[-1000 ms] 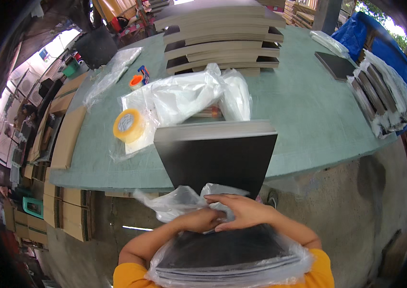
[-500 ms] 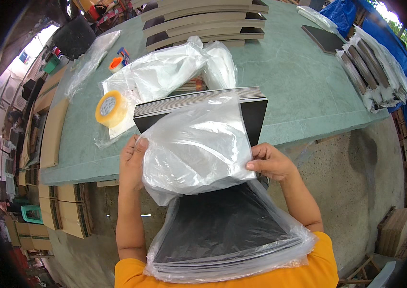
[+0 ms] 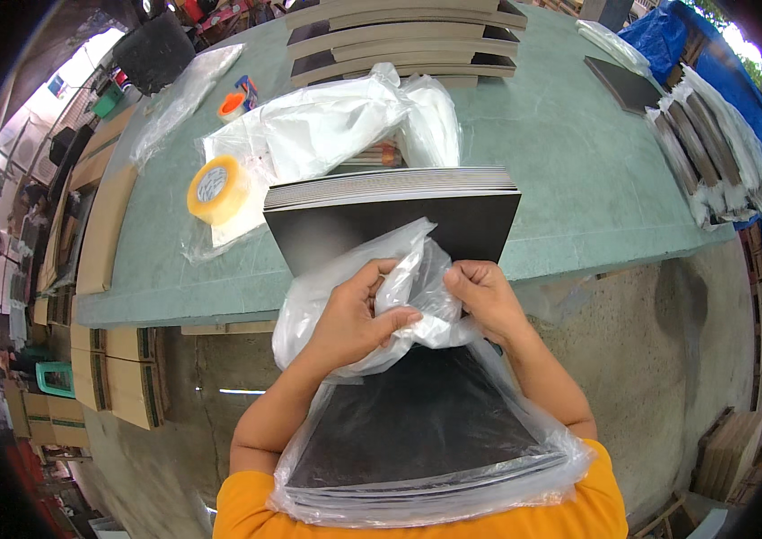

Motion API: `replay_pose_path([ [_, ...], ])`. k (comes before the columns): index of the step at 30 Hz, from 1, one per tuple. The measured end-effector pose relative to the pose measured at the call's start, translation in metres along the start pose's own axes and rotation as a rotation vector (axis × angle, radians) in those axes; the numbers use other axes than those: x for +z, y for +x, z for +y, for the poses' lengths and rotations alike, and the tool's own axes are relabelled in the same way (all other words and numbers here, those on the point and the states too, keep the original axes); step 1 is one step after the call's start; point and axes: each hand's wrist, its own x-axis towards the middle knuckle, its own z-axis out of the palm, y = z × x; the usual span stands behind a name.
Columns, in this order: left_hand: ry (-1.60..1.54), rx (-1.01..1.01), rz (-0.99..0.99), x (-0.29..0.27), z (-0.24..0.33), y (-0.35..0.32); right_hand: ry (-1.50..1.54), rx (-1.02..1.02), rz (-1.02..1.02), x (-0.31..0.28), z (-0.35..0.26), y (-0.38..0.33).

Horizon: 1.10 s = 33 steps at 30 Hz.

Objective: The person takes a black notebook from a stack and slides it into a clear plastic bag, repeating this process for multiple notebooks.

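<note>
A crumpled clear plastic bag is between my hands, gathered up at its right part. My left hand curls round the gathered plastic, with thumb and fingers on either side of it. My right hand pinches the bag's right edge between thumb and bent fingers. Just behind them, a stack of black boards with pale edges stands tilted at the table's front edge. Another stack of black boards, wrapped in clear plastic, leans against my front, below my hands.
On the green table lie a roll of clear tape, a pile of white plastic bags and an orange tape roll. Stacked boards stand at the back, wrapped boards at the right. Cardboard leans below left.
The bag was spread flat between my hands; now it is bunched. My left hand has moved right, close to the right hand. More of the black board stack shows.
</note>
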Motion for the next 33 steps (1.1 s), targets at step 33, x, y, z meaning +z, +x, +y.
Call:
replay_pose_path([
  [33,0.218,-0.377,0.635,-0.108,-0.104,-0.076,0.803,-0.180,0.107,-0.052,-0.014,-0.029],
])
